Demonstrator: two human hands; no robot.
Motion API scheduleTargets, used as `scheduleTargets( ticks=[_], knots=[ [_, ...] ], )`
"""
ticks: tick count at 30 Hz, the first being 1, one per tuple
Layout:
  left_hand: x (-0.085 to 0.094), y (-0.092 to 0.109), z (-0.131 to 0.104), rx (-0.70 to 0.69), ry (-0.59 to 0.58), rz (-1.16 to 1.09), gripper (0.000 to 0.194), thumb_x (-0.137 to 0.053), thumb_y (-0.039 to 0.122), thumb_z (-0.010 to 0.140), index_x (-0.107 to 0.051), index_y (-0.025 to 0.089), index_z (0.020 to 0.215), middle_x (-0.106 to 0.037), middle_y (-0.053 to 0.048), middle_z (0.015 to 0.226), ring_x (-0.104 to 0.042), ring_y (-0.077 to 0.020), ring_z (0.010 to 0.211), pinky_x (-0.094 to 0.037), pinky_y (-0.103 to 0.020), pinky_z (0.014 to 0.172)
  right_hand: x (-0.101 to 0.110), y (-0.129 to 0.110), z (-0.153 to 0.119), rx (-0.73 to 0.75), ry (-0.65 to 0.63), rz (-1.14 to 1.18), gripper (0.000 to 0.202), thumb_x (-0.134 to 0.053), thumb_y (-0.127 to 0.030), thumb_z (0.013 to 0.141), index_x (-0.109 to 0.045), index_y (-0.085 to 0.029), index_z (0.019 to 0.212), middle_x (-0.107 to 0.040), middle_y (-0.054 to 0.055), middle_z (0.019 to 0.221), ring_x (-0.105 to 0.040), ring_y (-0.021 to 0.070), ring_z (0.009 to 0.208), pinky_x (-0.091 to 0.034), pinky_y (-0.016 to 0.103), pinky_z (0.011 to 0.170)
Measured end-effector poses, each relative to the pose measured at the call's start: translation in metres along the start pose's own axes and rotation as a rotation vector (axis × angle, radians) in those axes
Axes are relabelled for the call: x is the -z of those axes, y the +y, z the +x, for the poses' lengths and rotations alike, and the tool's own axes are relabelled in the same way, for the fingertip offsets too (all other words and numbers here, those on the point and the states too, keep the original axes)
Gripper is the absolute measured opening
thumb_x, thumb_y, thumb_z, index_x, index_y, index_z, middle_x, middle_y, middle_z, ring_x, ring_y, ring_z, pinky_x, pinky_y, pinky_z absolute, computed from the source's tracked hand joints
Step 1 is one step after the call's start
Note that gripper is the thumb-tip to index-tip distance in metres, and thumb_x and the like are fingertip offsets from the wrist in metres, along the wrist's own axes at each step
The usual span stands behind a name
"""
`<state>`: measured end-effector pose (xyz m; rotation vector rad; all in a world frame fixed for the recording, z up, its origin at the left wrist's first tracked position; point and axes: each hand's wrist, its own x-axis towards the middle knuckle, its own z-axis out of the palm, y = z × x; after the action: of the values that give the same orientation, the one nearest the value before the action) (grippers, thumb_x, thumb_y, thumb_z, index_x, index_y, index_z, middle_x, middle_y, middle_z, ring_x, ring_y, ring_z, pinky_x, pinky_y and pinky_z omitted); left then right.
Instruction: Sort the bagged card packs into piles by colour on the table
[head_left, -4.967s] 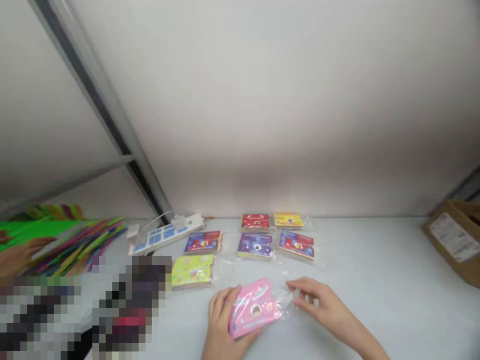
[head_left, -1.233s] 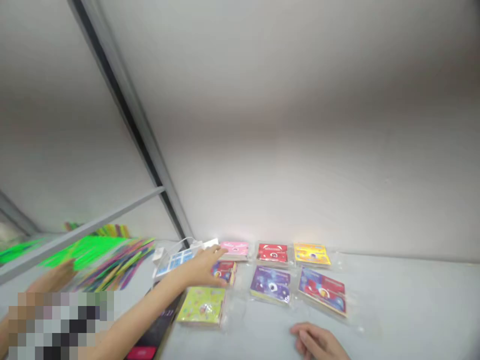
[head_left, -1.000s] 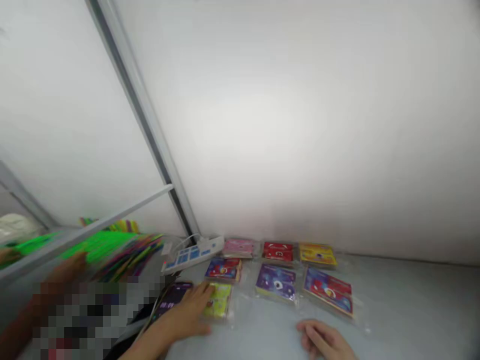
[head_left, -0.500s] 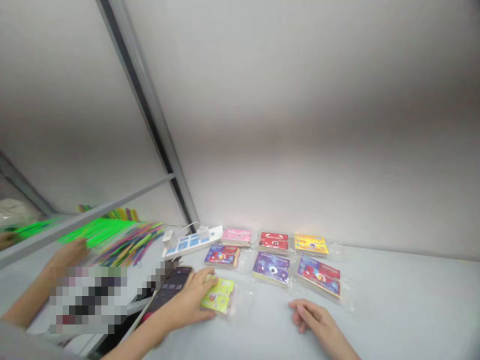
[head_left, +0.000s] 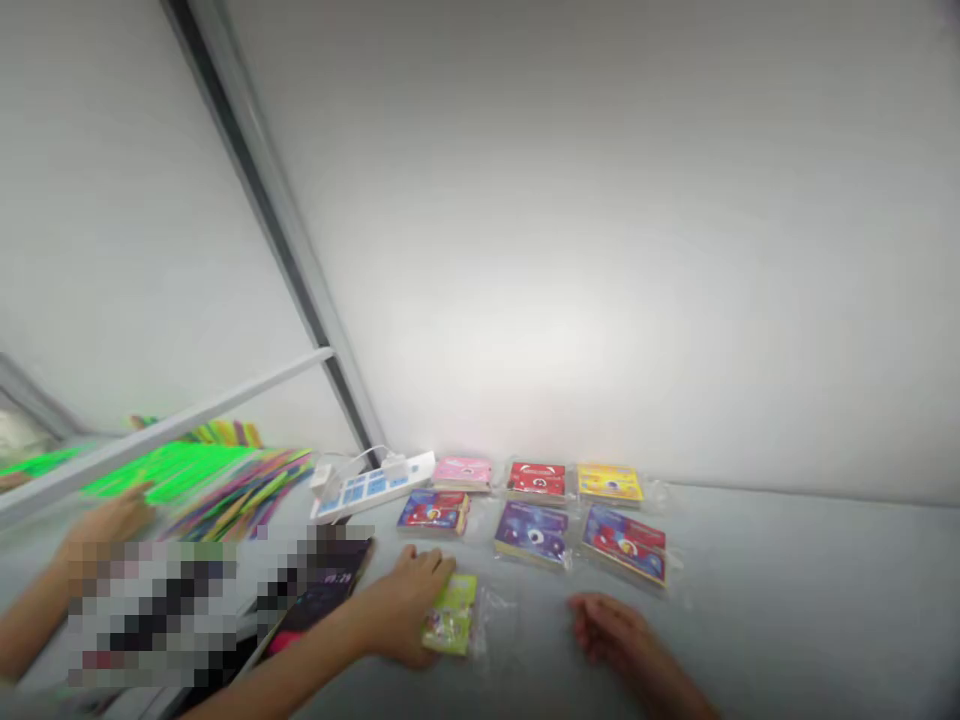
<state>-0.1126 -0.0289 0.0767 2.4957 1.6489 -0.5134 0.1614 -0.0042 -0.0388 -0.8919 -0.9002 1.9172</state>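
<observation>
My left hand point(head_left: 409, 605) grips the left side of a green packet point(head_left: 451, 615) in a clear bag, low on the grey table. Right of it, my right hand point(head_left: 609, 630) rests near the table with its fingers curled; whether anything is inside them is hidden. Beyond the hands lie bagged packets in two rows: a pink one point(head_left: 463, 473), a red one point(head_left: 537, 480) and a yellow one point(head_left: 609, 484) at the back, then a red-blue one point(head_left: 433, 512), a purple one point(head_left: 532, 533) and another red-blue one point(head_left: 625, 545) in front.
A white power strip point(head_left: 375, 490) with a plug lies left of the packets. Nearer is a dark phone point(head_left: 322, 590). Beyond a metal bar point(head_left: 225, 402), another person's hand point(head_left: 124, 515) touches bright green strips point(head_left: 180, 470) beside multicoloured ones.
My left hand and the green packet have shifted slightly right and nearer. My right hand's fingers have curled in more. The view has shifted a little.
</observation>
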Motion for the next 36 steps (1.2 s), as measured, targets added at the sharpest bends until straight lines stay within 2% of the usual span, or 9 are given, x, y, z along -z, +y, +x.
scheduleTargets(
  ticks=[2,7,13,19,21,25,27,32,36],
  knots=[
    [0.014,0.011,0.003,-0.02,-0.007,0.064,0.07,-0.072,0.033,0.05,-0.051,0.011,0.112,-0.056,-0.017,0.111,-0.052,-0.0317,0.102,-0.032,-0.046,0.095,0.001,0.001,0.002,-0.008,0.014,0.027,0.04,-0.07,-0.052,0.059,-0.068,-0.016,0.075,-0.062,0.001,0.059,-0.053,0.0113,0.052,-0.039,0.022,0.048],
    [0.051,0.049,0.009,-0.05,-0.03,0.217,0.082,-0.079,0.033,0.046,-0.048,0.004,0.117,-0.054,-0.024,0.113,-0.052,-0.0377,0.098,-0.038,-0.052,0.086,0.004,0.005,0.004,0.02,-0.033,-0.001,0.04,-0.069,-0.052,0.062,-0.068,-0.016,0.079,-0.062,0.001,0.061,-0.054,0.0104,0.053,-0.039,0.021,0.047],
    [0.08,0.084,0.018,-0.143,0.022,0.326,0.075,-0.074,0.033,0.056,-0.046,0.004,0.119,-0.055,-0.02,0.112,-0.053,-0.0325,0.095,-0.037,-0.046,0.088,0.003,0.004,0.004,0.017,-0.123,-0.179,0.049,-0.066,-0.056,0.062,-0.066,-0.015,0.088,-0.058,-0.003,0.053,-0.048,0.0061,0.038,-0.036,0.018,0.039],
    [0.083,0.095,0.03,-0.217,0.094,0.409,0.077,-0.075,0.036,0.055,-0.046,0.003,0.118,-0.056,-0.021,0.111,-0.052,-0.0319,0.09,-0.039,-0.046,0.082,-0.007,-0.006,-0.006,-0.05,-0.076,-0.308,0.072,-0.056,-0.067,0.061,-0.055,-0.013,0.109,-0.046,-0.01,0.039,-0.033,0.0036,0.023,-0.021,0.015,0.025],
    [0.082,0.097,0.032,-0.248,0.124,0.408,0.073,-0.073,0.034,0.057,-0.047,0.002,0.117,-0.057,-0.02,0.109,-0.052,-0.0311,0.089,-0.039,-0.045,0.081,-0.012,-0.012,-0.009,-0.041,-0.075,-0.328,0.072,-0.056,-0.068,0.06,-0.057,-0.012,0.105,-0.045,-0.01,0.038,-0.03,0.0025,0.023,-0.017,0.015,0.024],
    [0.083,0.105,0.035,-0.316,0.14,0.401,0.066,-0.068,0.036,0.064,-0.048,0.002,0.117,-0.058,-0.017,0.107,-0.053,-0.0277,0.088,-0.041,-0.039,0.079,-0.017,-0.021,-0.014,-0.046,-0.148,-0.325,0.057,-0.054,-0.066,0.064,-0.061,-0.012,0.081,-0.04,-0.011,0.035,-0.022,0.0,0.021,-0.012,0.015,0.023],
    [0.084,0.108,0.037,-0.342,0.175,0.409,0.066,-0.067,0.038,0.065,-0.047,0.002,0.117,-0.058,-0.017,0.107,-0.053,-0.0269,0.087,-0.041,-0.038,0.078,-0.016,-0.021,-0.014,-0.059,-0.169,-0.285,0.054,-0.054,-0.066,0.065,-0.059,-0.013,0.075,-0.04,-0.011,0.035,-0.018,-0.0007,0.021,-0.011,0.015,0.023],
    [0.09,0.112,0.037,-0.389,0.24,0.417,0.063,-0.064,0.04,0.07,-0.047,0.004,0.118,-0.06,-0.013,0.106,-0.053,-0.0252,0.088,-0.04,-0.036,0.078,-0.01,-0.017,-0.012,-0.029,-0.171,-0.202,0.054,-0.058,-0.067,0.061,-0.056,-0.016,0.078,-0.034,-0.014,0.031,-0.016,-0.0006,0.021,-0.01,0.015,0.024],
    [0.089,0.111,0.036,-0.426,0.259,0.404,0.067,-0.066,0.042,0.069,-0.044,0.004,0.12,-0.057,-0.014,0.111,-0.051,-0.0254,0.092,-0.038,-0.037,0.083,-0.007,-0.019,-0.012,-0.056,-0.188,-0.182,0.051,-0.061,-0.061,0.063,-0.056,-0.014,0.083,-0.035,-0.014,0.033,-0.015,-0.0006,0.022,-0.01,0.015,0.024]
  ],
)
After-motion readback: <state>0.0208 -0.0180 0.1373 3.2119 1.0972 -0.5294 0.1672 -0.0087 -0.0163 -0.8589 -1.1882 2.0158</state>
